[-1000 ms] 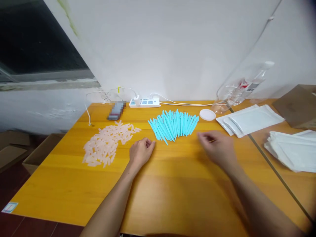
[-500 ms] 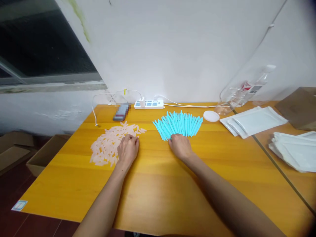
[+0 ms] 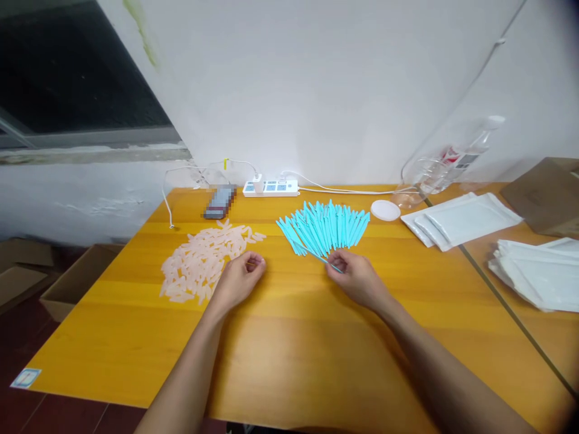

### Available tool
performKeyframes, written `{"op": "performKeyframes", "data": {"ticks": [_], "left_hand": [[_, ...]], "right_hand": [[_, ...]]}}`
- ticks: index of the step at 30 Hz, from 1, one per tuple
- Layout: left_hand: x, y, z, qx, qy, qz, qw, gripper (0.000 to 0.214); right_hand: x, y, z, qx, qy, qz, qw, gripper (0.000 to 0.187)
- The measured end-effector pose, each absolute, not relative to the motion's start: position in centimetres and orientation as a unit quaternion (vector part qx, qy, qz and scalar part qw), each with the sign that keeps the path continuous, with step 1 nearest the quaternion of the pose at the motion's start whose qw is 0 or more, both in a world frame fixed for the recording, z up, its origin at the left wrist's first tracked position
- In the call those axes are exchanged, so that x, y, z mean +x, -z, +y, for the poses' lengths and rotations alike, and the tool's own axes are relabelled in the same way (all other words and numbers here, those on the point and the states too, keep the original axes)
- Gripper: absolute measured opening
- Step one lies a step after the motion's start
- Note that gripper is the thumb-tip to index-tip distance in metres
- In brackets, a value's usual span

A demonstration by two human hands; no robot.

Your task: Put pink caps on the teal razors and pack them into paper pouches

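Turquoise sticks (image 3: 325,226) are being borne in a fan-like pile at the middle of the wooden table (image 3: 289,361), with pale pink pieces (image 3: 194,262) being spread to their left. By the left hand (image 3: 237,280), beside the pink pieces, curled fingers are being held close to the thumb; whether anything is being gripped there cannot be told. By the right hand (image 3: 359,277), just in front of the pile, one thin stick (image 3: 322,260) is being pinched between thumb and fingers, its free end being pointed over the pile's near left edge. A single stick is apparently being handled apart from the rest, and a light, steady pinch is being called for next, lest its neighbours be disturbed.

Farther right, room is being taken up by a brown carton (image 3: 545,196), white packets (image 3: 473,220) and a clear bottle (image 3: 468,154). Reach beyond the pile is being limited by a power strip (image 3: 275,188) behind and a round white lid (image 3: 385,210) at its right.
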State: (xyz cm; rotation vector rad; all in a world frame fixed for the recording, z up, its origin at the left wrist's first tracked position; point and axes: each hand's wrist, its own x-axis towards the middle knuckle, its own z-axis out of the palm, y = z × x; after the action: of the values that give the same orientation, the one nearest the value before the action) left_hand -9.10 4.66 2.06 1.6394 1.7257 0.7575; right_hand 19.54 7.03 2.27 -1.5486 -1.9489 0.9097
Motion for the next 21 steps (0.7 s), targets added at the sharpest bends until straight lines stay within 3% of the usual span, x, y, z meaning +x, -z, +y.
{"op": "performKeyframes", "data": {"ticks": [2,5,9,21], "left_hand": [[-7.9,-1.9,4.0,0.543,-0.381,0.598,0.45,0.036],[-6.0,-1.4,3.6,0.453,-0.446,0.561,0.53,0.041],[-4.5,-0.2,3.5,0.397,-0.474,0.568,0.542,0.045],[-3.9,1.3,2.9,0.404,-0.466,0.576,0.536,0.037]], "right_hand": [[21.6,-1.8,6.0,-0.524,-0.474,-0.658,0.259,0.02],[23.7,-1.0,5.2,-0.487,-0.585,-0.603,0.239,0.036],[24.7,-0.1,5.1,-0.473,-0.634,-0.569,0.225,0.048],[24.9,0.8,5.3,-0.489,-0.661,-0.519,0.232,0.047]]}}
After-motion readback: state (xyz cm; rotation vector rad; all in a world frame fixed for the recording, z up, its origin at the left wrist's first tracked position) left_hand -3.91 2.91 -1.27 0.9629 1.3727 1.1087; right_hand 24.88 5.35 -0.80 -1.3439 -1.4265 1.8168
